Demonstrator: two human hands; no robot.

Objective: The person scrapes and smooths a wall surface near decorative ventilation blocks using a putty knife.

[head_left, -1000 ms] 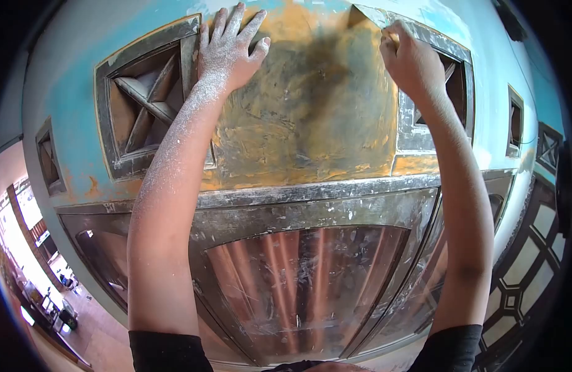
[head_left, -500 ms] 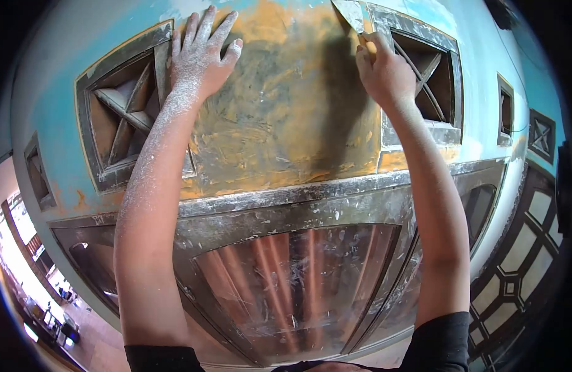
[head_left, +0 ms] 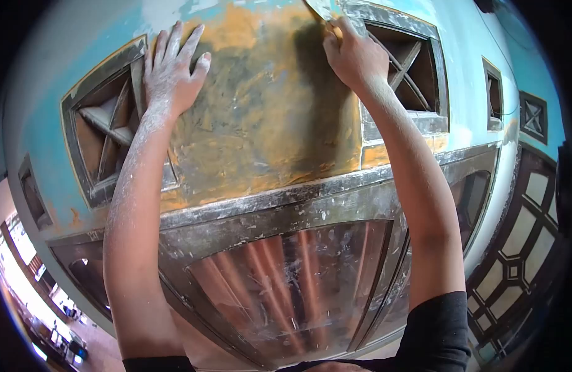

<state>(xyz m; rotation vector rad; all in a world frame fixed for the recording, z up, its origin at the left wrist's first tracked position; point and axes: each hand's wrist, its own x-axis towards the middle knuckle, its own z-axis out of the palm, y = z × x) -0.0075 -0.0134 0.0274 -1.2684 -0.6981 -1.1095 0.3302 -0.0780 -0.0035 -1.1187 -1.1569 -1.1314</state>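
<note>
My right hand [head_left: 354, 57] grips a flat metal scraper [head_left: 320, 8] and presses its blade against the top of an orange and grey scraped wall patch [head_left: 267, 118]. Only the blade's lower part shows at the frame's top edge. My left hand [head_left: 171, 71], dusted white, lies flat with fingers spread on the wall, at the left edge of the patch and next to a square recessed vent [head_left: 106, 133]. It holds nothing.
Turquoise paint [head_left: 47, 105] surrounds the patch. A second cross-braced vent [head_left: 400, 68] sits right of my right hand. Below runs a grey ledge [head_left: 267, 201] over a glass window arch [head_left: 286, 279]. A lattice grille [head_left: 521, 248] stands at the right.
Both hands and the wall have shifted left in view. My right hand with the scraper moved left and up along the patch's top; my left hand stayed flat on the wall.
</note>
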